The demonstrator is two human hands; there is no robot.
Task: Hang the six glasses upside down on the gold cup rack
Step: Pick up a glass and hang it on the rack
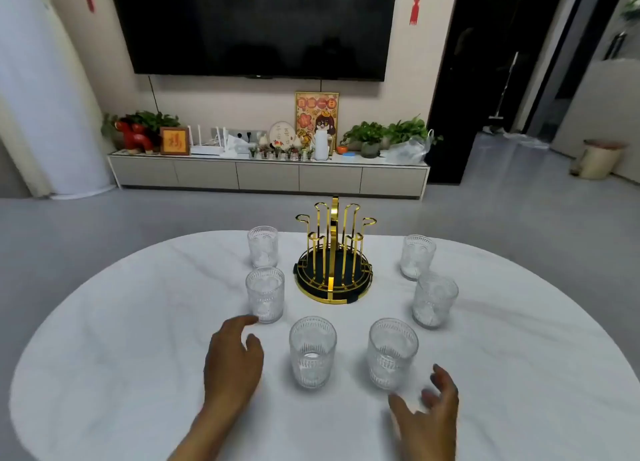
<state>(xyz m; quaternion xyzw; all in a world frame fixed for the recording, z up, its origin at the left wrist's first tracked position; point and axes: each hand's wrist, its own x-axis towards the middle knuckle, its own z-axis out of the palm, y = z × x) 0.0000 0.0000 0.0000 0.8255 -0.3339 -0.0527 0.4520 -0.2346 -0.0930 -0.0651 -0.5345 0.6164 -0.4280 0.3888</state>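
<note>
Reaching with both hands spread and empty: left hand (232, 360) should wrap the glass (265, 294) just left of the gold cup rack (333, 252) low, then invert.

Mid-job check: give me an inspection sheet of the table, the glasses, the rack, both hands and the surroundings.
Surface: white table, bare apart from the job's things.
Job's things: gold cup rack holds nothing; six glasses stand upright around it, three left, three right, including near-left glass and near-right glass.
Clutter: nothing seen on the table.
Hands: left hand open, fingertips near a glass; right hand open, beside the near-right glass; neither has a grip.
Cables: nothing seen on the table.
Surroundings: TV, cabinet with plants.
</note>
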